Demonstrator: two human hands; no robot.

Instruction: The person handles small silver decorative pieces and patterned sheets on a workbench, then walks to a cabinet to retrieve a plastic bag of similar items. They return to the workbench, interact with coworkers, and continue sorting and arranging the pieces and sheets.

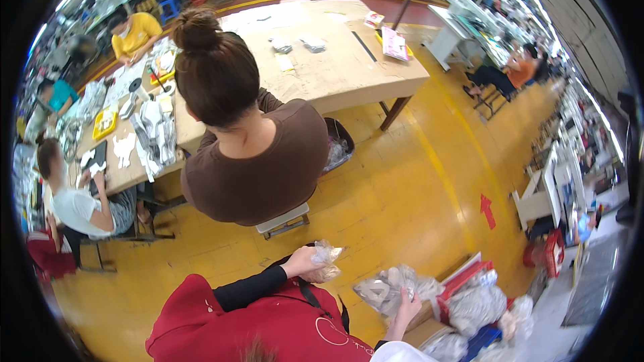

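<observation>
Two hands: both belong to the wearer, whose red top and black sleeve fill the lower edge.
Left hand: fingers closed round a small clear bag, held above the yellow floor just behind the stool.
Small bag: crumpled plastic with something pale inside; what it holds is too blurred to tell. Its long axis runs roughly up and to the right, the loose end pointing away from the wrist.
Right hand: fingers pinched on the edge of a bigger bag, grey and see-through, lying over a box with a red rim.
Bigger bag: its long axis lies about left to right; contents hard to make out, a grey shape shows through.
Hidden: the right forearm is cut off by the lower edge; only the wrist and a white cuff show. The left palm is covered by the bag it holds.
Box: more filled plastic bags piled in it, partly cut off at the lower right rim.
Person ahead: seated on the stool, back turned, brown top, hair in a bun, hands hidden by the body.
Table: pale wood, beyond that person, with papers and small packets on it.
Bin: dark, under the table edge, half hidden by the seated person.
Far left: other people sit at a long bench of pale cut pieces, bent by the lens.
</observation>
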